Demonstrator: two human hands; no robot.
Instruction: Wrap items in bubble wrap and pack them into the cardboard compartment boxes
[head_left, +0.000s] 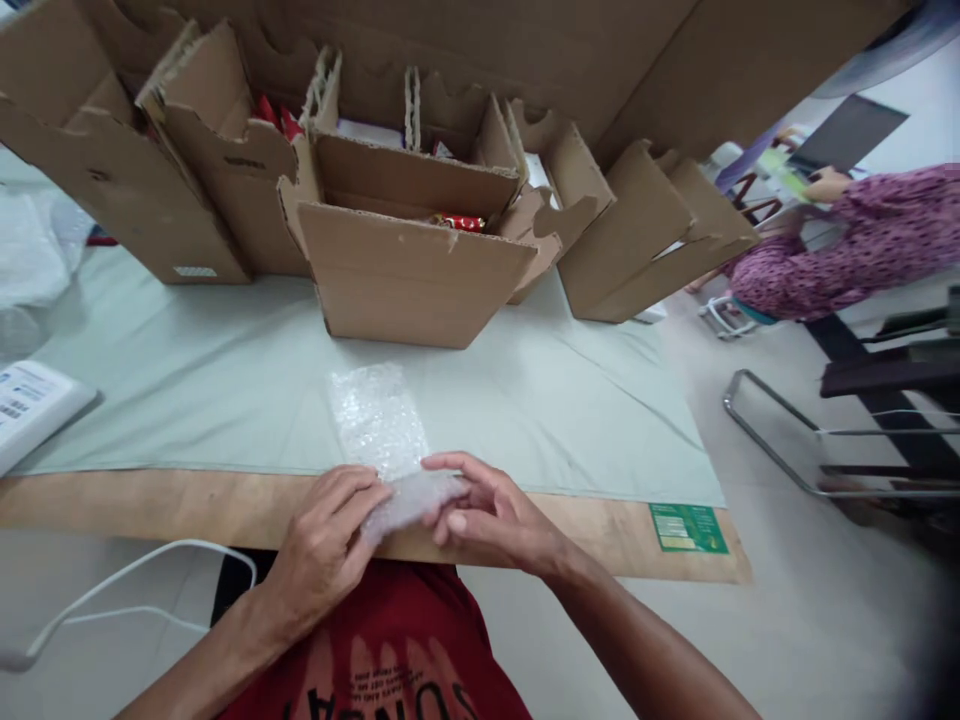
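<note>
1. Bubble-wrap piece point(412, 500), translucent and blurred, is between your two hands above the front wooden edge point(187, 495) of the bench; whether anything is inside it, you cannot tell from this view.
2. Your left hand point(322, 530) looks clamped on the near-left end, its fingers point(358, 492) over the top and its thumb beneath. A firm but light pinch seems best, since hard pressure could pop the bubbles.
3. Your right hand point(499, 515) is at the other end, index finger stretched out and apart from the thumb. Whether it pinches the plastic, you cannot tell; bringing thumb and index together on the edge would steady that end.
4. Beyond your fingers, a bubble-wrap sheet point(377, 412) lies on the pale green cloth point(225, 380). Its near end meets or passes behind the piece; whether they join is unclear, so check before pulling.
5. Work at an even tension from both ends, as a one-sided tug would probably skew the plastic.
6. The cloth behind the sheet, before the middle cardboard bin point(420, 275), offers better support than the narrow edge, should you need to flatten a crease.
</note>
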